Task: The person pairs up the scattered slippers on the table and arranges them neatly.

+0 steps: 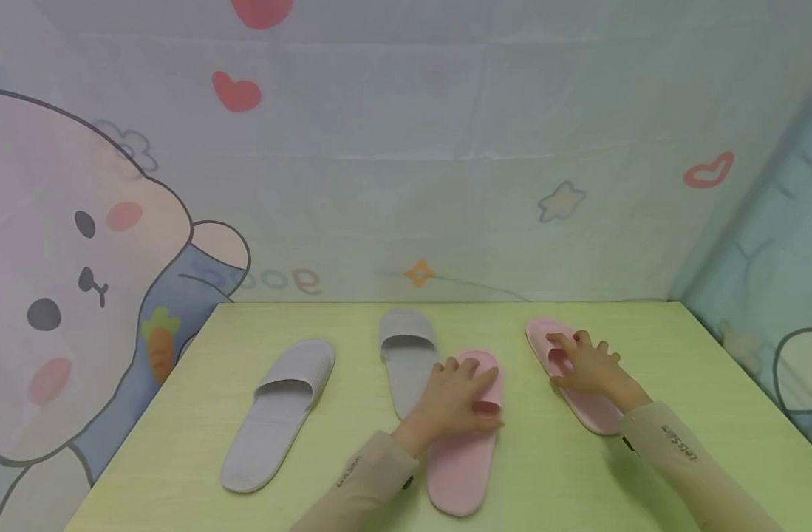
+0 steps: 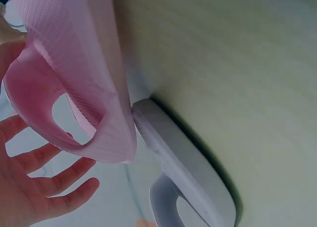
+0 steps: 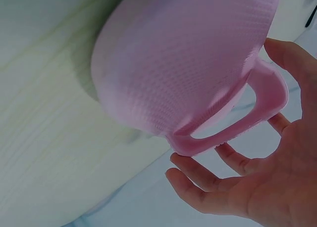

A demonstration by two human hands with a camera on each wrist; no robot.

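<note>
My left hand (image 1: 445, 403) reaches over the strap end of a pink slipper (image 1: 460, 473), thumb at its right side and fingers spread over the strap. In the left wrist view those fingers (image 2: 64, 180) stay long and loose beside the strap. My right hand (image 1: 590, 367) spans the strap of the other pink slipper (image 1: 595, 412), which lies slantwise on the right. Its thumb meets the sole's edge in the right wrist view, with fingertips (image 3: 185, 162) at the strap's outer side. Both pink slippers have their toes away from me.
A grey slipper (image 1: 406, 366) lies behind my left hand, partly hidden by it and close to the pink one. Another grey slipper (image 1: 266, 443) lies angled at the left. All are on a yellow-green table (image 1: 552, 488), with a cartoon-printed cloth (image 1: 392, 185) behind it.
</note>
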